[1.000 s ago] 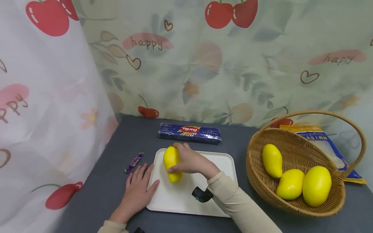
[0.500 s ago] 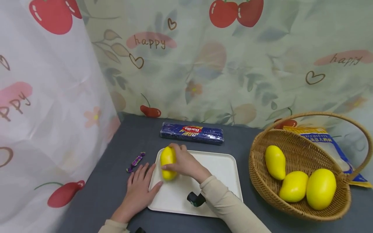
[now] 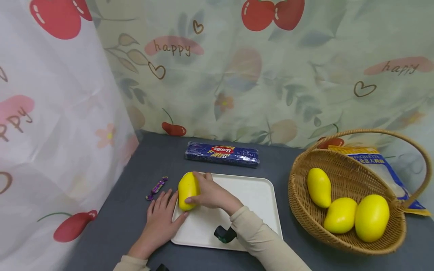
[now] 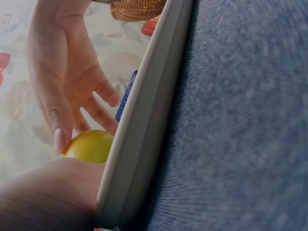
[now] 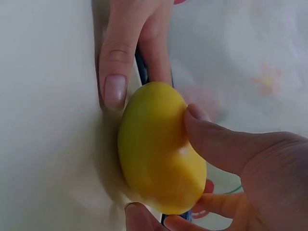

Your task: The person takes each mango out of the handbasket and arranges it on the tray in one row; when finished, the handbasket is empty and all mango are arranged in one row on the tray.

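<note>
Yellow mango [image 3: 188, 191] is positioned at the left end of white tray [image 3: 249, 203]; whether it's resting on the surface can't be told. It's pinched between thumb and fingers of the right hand [image 3: 211, 192], from the tray-centre side. Left hand [image 3: 161, 218] is laid along the tray's left edge, fingers straight, thumb spread away over the rim. Purple wrapped candy [image 3: 157, 188] is placed left of tray, Barilla spaghetti pack [image 3: 222, 154] behind it. Right of tray: wicker basket [image 3: 352, 173], loaded with three mangoes [image 3: 372, 218]; printed bag [image 3: 374, 162] partly hidden farther back.
</note>
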### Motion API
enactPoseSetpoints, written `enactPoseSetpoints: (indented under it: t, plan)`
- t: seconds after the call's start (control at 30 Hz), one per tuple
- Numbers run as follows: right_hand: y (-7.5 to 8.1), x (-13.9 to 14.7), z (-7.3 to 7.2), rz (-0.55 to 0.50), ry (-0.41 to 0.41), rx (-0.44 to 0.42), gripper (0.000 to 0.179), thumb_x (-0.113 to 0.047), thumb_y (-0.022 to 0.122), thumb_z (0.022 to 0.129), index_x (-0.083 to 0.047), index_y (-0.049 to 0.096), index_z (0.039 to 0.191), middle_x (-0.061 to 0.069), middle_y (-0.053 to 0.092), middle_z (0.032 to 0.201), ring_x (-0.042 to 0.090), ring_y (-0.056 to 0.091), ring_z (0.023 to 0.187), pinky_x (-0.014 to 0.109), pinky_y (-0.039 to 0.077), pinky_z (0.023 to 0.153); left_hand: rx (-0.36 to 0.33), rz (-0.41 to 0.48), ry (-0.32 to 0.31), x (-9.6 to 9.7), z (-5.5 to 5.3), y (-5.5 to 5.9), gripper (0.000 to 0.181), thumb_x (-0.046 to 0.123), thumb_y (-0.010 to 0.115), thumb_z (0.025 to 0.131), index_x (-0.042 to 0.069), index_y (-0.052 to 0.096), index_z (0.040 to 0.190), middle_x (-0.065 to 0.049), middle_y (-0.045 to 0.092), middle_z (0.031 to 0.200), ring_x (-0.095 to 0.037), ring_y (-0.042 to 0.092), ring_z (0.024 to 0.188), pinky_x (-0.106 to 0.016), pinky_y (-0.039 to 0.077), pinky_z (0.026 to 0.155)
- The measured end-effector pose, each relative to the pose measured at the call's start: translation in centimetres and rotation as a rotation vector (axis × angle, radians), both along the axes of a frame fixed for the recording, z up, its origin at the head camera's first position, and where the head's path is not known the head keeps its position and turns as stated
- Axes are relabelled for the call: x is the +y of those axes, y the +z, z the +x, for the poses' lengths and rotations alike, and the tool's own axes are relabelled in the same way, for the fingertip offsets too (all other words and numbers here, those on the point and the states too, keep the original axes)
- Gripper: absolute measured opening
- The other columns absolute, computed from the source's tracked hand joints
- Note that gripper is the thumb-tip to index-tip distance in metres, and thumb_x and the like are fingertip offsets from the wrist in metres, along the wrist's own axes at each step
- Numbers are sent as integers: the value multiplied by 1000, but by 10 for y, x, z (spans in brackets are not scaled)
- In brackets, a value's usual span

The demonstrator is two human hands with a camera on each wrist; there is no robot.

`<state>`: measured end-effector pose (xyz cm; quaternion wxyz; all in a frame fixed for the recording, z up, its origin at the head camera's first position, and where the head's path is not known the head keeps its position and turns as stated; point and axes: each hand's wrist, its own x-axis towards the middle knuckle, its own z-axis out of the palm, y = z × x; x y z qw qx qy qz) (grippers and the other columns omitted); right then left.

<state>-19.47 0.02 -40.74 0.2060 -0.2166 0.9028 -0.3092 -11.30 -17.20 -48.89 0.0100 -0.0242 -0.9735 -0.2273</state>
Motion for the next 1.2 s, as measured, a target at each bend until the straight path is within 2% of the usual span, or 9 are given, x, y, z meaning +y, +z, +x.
enactPoseSetpoints:
  t: [0.17,0.57,0.87,0.97,1.03,1.13,1.2]
  plan:
    - [-1,-1,0,-1,-9,15,89,-39,77,80,-10,30,150,18,41,135,25,52,102,43,51,89,-26,-2,4,0,-1,-2,77,52,55,91,9,31,150,-20,26,154,-40,14,143,-65,8,109]
    - [3,-2,2,-9,-28,15,87,-33,78,79,-8,32,148,19,40,134,26,53,100,42,52,87,-38,-4,-5,0,0,8,74,50,54,93,10,31,150,-21,25,154,-41,14,143,-66,8,109]
    - [6,-4,8,-15,-51,34,88,-33,78,79,-5,31,147,19,41,131,24,53,94,39,54,84,-46,0,-21,-1,-1,3,74,50,52,94,10,27,152,-21,23,155,-41,12,143,-66,7,109]
    - [16,1,11,-3,-54,46,88,-37,77,80,-5,30,148,20,39,135,26,55,98,42,54,86,-27,7,-22,0,0,3,74,49,54,94,9,29,151,-21,24,155,-41,13,143,-66,7,109]
    - [28,9,14,14,-57,61,89,-41,75,81,-7,29,149,20,37,140,28,56,104,44,53,88,-13,6,-20,0,0,4,74,48,55,93,8,31,150,-21,26,154,-41,15,143,-66,8,108]
    - [55,30,22,47,-63,95,89,-47,71,83,-12,26,151,18,31,146,29,57,109,45,53,88,-13,-1,-14,1,1,5,76,50,55,92,7,30,150,-21,26,154,-41,15,143,-66,8,109]
    - [76,50,30,73,-68,136,88,-49,69,84,-15,25,152,16,30,147,28,58,107,43,54,86,-25,-7,-8,0,1,5,79,53,54,92,7,29,151,-21,25,154,-41,14,143,-65,8,109]
